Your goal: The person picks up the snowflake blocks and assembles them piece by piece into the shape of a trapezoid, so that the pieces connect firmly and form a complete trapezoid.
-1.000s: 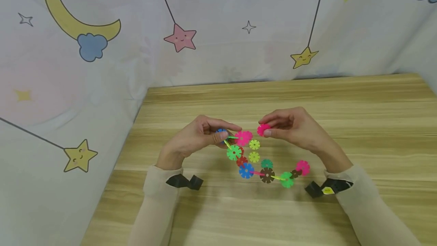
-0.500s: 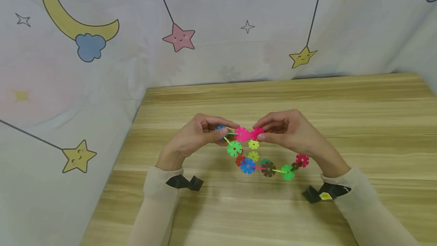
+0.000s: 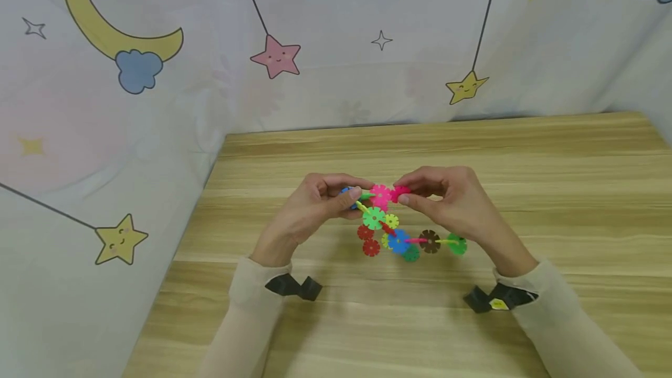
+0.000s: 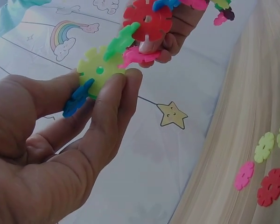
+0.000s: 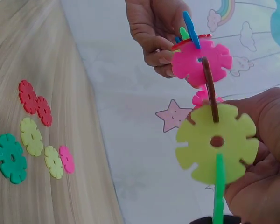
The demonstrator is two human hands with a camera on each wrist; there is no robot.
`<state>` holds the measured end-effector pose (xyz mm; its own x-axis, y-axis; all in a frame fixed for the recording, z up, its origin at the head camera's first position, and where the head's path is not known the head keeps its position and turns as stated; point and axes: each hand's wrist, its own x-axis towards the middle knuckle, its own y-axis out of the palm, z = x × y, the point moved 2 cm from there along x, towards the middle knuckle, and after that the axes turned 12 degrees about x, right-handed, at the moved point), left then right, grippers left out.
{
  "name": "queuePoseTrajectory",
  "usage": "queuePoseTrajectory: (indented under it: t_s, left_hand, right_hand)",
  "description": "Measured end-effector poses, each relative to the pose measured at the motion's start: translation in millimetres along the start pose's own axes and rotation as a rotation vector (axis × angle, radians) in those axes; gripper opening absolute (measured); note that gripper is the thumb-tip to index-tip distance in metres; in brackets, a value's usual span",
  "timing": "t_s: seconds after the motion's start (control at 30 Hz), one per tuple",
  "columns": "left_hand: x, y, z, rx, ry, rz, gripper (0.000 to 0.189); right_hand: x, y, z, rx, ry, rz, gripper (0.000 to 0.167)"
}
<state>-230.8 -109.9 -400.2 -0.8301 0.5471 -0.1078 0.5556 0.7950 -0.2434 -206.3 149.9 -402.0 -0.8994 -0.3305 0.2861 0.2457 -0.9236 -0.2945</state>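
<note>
My left hand (image 3: 325,203) pinches a chain of slotted plastic snowflake discs, with its thumb at a blue disc (image 3: 346,196). A yellow-green disc (image 4: 98,70) shows between the thumb and fingers in the left wrist view. From there the chain hangs right through a green disc (image 3: 374,218), a blue one (image 3: 399,241) and a brown one (image 3: 429,241). My right hand (image 3: 446,197) pinches a bright pink disc (image 3: 401,192) edge-on against a pink disc (image 3: 380,193) at the chain's upper end. Fingers partly cover the meeting edges.
Loose discs lie on the wooden table (image 3: 336,337) below the hands: two red (image 5: 28,95), two yellow (image 5: 31,136), a dark green (image 5: 11,158) and a pink (image 5: 66,159). A white cartoon-printed cloth (image 3: 336,92) hangs behind the table.
My right hand has brought its pink disc left against the chain's pink disc. Both hands have since shifted slightly; the hanging chain has swung up and right, its far end passing behind the right hand.
</note>
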Motion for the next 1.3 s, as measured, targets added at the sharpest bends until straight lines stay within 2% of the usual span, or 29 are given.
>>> queuePoseTrajectory:
  t_s: [0.33,0.57,0.8,1.03,1.2,1.3]
  left_hand:
    - [1.0,8.8,-3.1,-0.028,0.018,-0.044,0.027]
    - [1.9,10.5,-2.9,-0.05,0.04,-0.049,0.028]
    - [3.5,13.8,-2.8,-0.071,0.035,-0.054,0.028]
    - [2.2,13.1,-2.9,-0.054,0.025,-0.062,0.027]
    - [3.1,14.3,-2.2,-0.025,0.027,-0.043,0.025]
    - [3.5,13.0,-1.4,-0.014,0.04,-0.033,0.025]
  right_hand:
    - [-2.5,-0.6,5.6,-0.06,-0.078,-0.07,0.012]
    - [-1.2,1.6,4.0,-0.047,-0.095,-0.091,0.011]
    - [-1.2,2.4,1.6,-0.013,-0.098,-0.12,0.012]
    - [-0.1,5.3,0.1,0.029,-0.111,-0.129,0.014]
    - [-0.8,4.1,-0.1,0.008,-0.119,-0.137,0.015]
    - [-0.2,1.3,0.4,-0.001,-0.103,-0.111,0.016]
